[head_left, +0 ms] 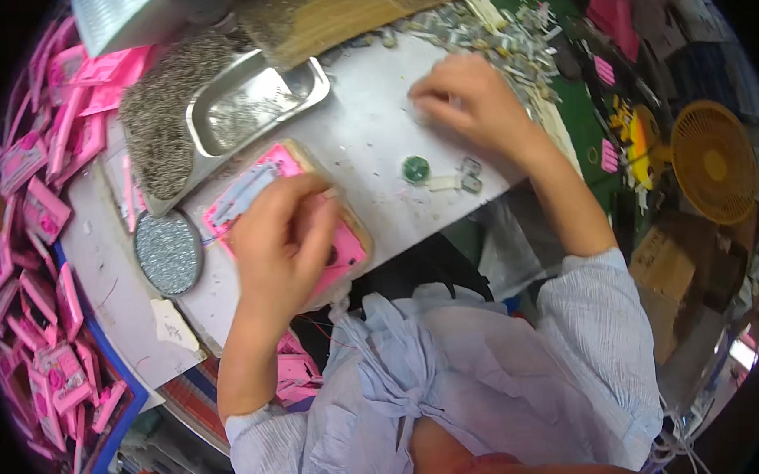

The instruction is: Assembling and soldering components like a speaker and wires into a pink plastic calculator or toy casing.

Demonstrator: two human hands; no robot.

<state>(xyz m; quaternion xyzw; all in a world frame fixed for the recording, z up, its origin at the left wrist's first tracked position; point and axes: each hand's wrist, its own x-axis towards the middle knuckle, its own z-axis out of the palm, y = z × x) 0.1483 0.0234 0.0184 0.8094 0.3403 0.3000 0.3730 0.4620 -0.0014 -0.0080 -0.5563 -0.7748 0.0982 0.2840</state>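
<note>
My left hand [280, 239] is curled over a pink plastic casing [345, 249], fingers and thumb bent together. What it pinches, if anything, is hidden. The casing rests on a tan block or fixture [360, 225], and a light grey strip-shaped part [245, 193] lies across its far end. Over the table's right side is my right hand [466, 97], its fingers bent in toward the thumb near a pile of small metallic parts [507, 42]. Anything between those fingertips is too small to name. Between the hands lie a round green piece [415, 170] and small grey-green blocks [470, 175].
A metal tray [318, 83] stands beside a heap of small screws or pins [159, 120]. Near it sits a round dish [168, 252] of silvery bits. Many pink casings [58, 378] crowd the left. A brown board [357, 12] lies behind; an orange fan [714, 162] stands right.
</note>
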